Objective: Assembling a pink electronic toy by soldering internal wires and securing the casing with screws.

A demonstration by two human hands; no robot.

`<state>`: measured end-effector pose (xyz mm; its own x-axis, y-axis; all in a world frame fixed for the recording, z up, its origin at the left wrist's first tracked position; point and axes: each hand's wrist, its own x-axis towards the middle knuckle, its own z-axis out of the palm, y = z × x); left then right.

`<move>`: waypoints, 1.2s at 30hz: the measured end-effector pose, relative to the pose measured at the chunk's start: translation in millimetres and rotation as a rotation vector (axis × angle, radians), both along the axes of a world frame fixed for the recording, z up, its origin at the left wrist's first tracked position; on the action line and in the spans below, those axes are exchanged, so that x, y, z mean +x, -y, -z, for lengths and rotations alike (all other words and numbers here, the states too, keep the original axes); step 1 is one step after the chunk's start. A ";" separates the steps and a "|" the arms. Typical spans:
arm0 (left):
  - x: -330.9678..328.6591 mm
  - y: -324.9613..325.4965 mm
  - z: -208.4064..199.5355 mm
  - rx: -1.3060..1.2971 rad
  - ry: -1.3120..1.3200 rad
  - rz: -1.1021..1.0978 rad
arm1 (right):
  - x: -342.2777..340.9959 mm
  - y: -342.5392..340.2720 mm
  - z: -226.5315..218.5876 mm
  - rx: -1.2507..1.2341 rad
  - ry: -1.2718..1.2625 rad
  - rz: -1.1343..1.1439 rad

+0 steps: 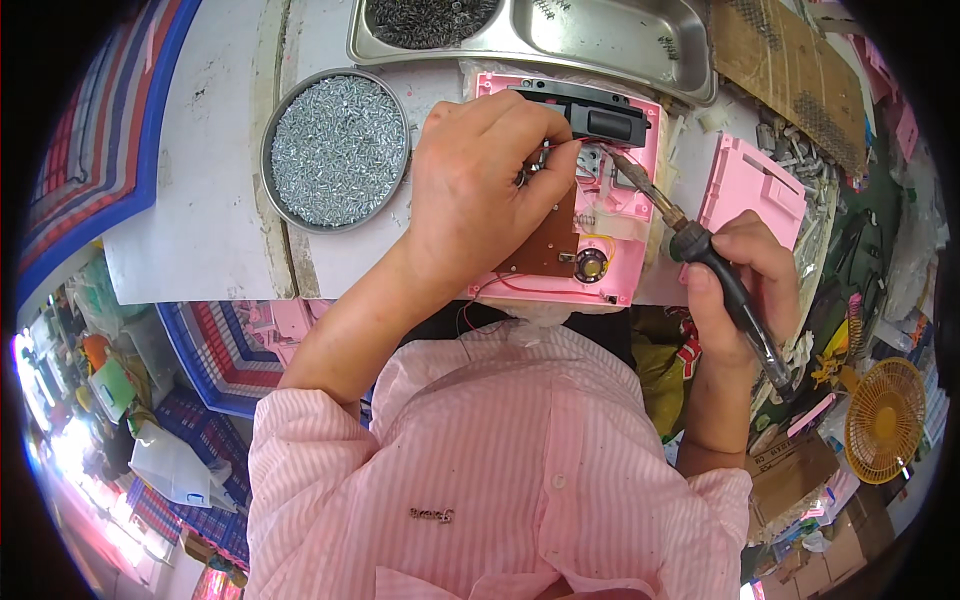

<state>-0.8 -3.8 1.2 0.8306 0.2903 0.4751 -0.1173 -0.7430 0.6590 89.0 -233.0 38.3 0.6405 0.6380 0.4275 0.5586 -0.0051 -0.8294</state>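
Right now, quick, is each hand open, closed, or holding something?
Left hand: fingers curled over the open pink plastic casing; whether they grip anything cannot be told.
Right hand: closed, holding the slim soldering iron with a black handle.

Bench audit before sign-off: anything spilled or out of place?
Mildly: small dark pieces sit in loose clusters on the brown cardboard, and a few in the right compartment of the steel tray, apart from the dark heap in its round compartment. Could be deliberate. No obvious damage.

Head-worn fisheye — downward, close above
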 end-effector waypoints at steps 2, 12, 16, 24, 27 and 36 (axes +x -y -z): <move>0.3 0.0 0.3 -0.003 0.002 0.001 | 1.0 -2.7 1.2 -0.011 0.012 -0.002; 0.4 0.6 1.0 -0.013 0.006 -0.012 | 4.6 -6.0 6.7 0.014 0.044 -0.025; 0.7 -0.2 0.2 -0.012 -0.006 0.002 | 3.7 -8.3 5.7 0.007 0.064 -0.012; 1.4 2.0 1.9 -0.012 0.010 -0.013 | 7.4 -7.9 2.0 -0.016 0.130 -0.043; 2.0 1.5 3.4 -0.013 0.029 -0.001 | 7.6 -7.0 -1.3 -0.028 0.150 -0.046; -2.9 1.7 0.1 -0.005 0.006 -0.017 | -9.1 37.9 -13.9 -0.025 0.052 0.096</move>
<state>-3.7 -5.5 1.2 0.8227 0.3063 0.4788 -0.1089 -0.7418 0.6617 79.9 -270.9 52.2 0.6770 0.5851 0.4464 0.5965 -0.0809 -0.7986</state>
